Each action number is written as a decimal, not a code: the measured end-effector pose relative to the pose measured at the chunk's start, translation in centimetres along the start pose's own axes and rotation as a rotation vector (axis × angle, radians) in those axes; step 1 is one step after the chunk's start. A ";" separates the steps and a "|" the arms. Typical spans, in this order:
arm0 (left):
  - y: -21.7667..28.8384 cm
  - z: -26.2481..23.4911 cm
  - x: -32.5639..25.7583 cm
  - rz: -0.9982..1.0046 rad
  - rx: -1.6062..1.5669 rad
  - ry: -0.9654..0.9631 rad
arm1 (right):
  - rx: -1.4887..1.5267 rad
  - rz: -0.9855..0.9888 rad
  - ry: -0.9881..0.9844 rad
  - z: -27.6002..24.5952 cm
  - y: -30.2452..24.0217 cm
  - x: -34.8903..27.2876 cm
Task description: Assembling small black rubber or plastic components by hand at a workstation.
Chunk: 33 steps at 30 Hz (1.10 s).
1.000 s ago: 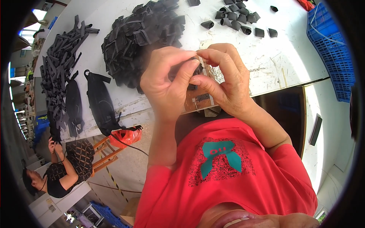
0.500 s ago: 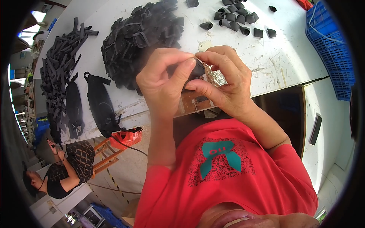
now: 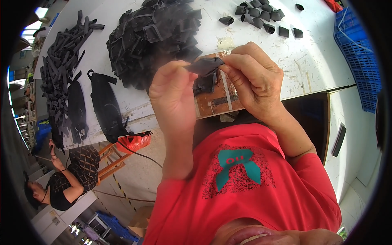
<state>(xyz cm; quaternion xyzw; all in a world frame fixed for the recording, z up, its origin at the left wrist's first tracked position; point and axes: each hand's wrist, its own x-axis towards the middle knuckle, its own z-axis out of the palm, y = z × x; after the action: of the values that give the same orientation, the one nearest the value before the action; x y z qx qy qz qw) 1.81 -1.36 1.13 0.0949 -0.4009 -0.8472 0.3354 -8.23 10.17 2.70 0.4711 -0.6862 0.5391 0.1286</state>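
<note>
A small black fabric piece (image 3: pixel 205 65) is stretched between my two hands, above the table's near edge. My left hand (image 3: pixel 173 87) pinches its left end between thumb and fingers. On the other end, the thumb and forefinger of my right hand (image 3: pixel 257 75) are closed. Just under it, another dark piece (image 3: pixel 206 83) rests on a brown board (image 3: pixel 222 98) at the table edge. Behind my left hand rises a big heap of flat black fabric pieces (image 3: pixel 153 34). Several black folded loops (image 3: pixel 261 15) lie scattered beyond my right hand.
Black strips (image 3: pixel 61 73) spread over the white table's (image 3: pixel 281 77) left side, beside two long black pouches (image 3: pixel 106 102) (image 3: pixel 77 107). A blue crate (image 3: pixel 355 61) stands at the right. A red plastic bag (image 3: pixel 134 143) sits on a wooden stool; a co-worker (image 3: pixel 67 179) sits at lower left.
My fingertips, which met around the black piece, have moved apart, and the piece now spans between them. The crinkled shiny patch beside my right hand no longer shows. More of the brown board is visible.
</note>
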 end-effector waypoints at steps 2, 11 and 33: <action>-0.1 0.2 -0.3 0.027 0.061 -0.020 | -0.004 -0.009 0.024 0.1 0.3 -0.6; 0.9 2.1 1.7 0.180 0.704 -0.251 | 0.138 0.195 -0.156 -1.6 -0.3 0.7; -3.1 3.4 -3.6 0.240 0.560 -0.096 | 1.223 1.115 0.039 -2.2 -0.9 -3.0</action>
<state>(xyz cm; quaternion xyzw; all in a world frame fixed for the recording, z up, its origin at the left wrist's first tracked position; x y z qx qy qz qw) 1.56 4.48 0.72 0.0956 -0.6424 -0.6617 0.3747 -6.65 13.60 2.05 0.0389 -0.4023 0.8101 -0.4248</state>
